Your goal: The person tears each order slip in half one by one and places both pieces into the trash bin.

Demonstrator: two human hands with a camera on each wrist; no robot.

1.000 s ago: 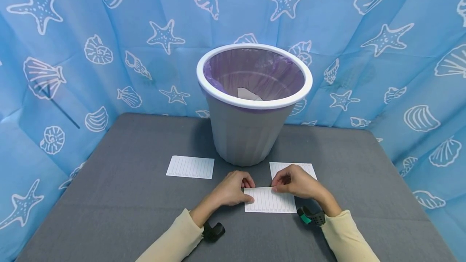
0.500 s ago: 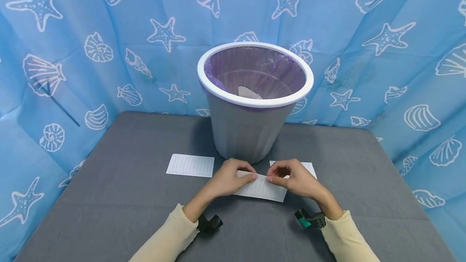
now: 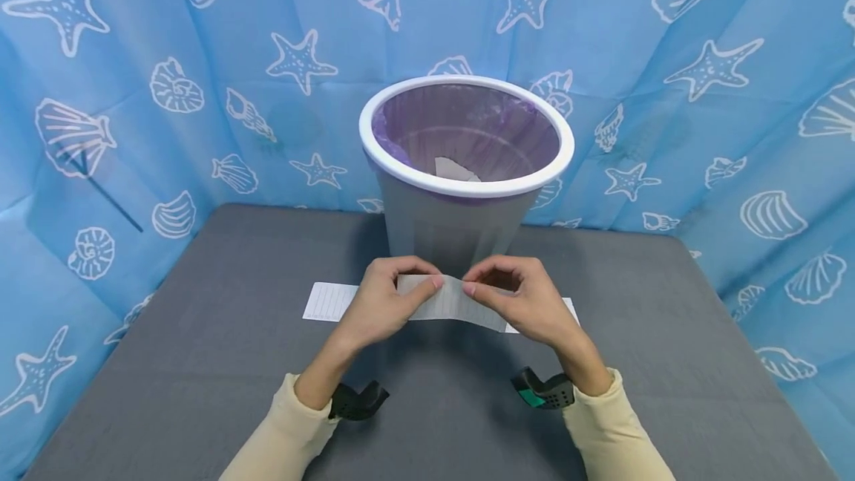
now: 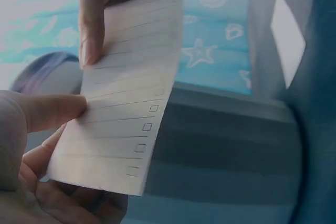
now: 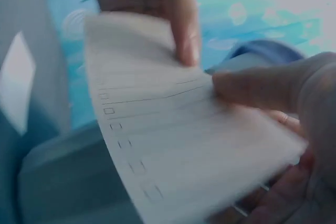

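A lined paper slip (image 3: 449,301) with a column of small checkboxes is held up in front of the bin, bent slightly at its middle. My left hand (image 3: 382,301) pinches its top edge with the thumb in front and the fingers behind. Close beside, my right hand (image 3: 524,299) pinches the same edge, thumb also in front. In the left wrist view both thumbs meet near the middle of the slip (image 4: 118,114)'s edge. No tear is visible; in the right wrist view the slip (image 5: 157,124) is partly blurred.
A grey bin (image 3: 461,188) with a white rim and purple liner stands behind the hands, white paper pieces (image 3: 456,169) inside. Two more slips lie on the grey table (image 3: 427,421): a left slip (image 3: 327,301) and a right slip (image 3: 570,308), both partly covered. A blue shell-patterned curtain (image 3: 267,132) hangs behind.
Both hands have lifted the slip off the table and moved it away from the body towards the bin. The slip now bends between the two pinches.
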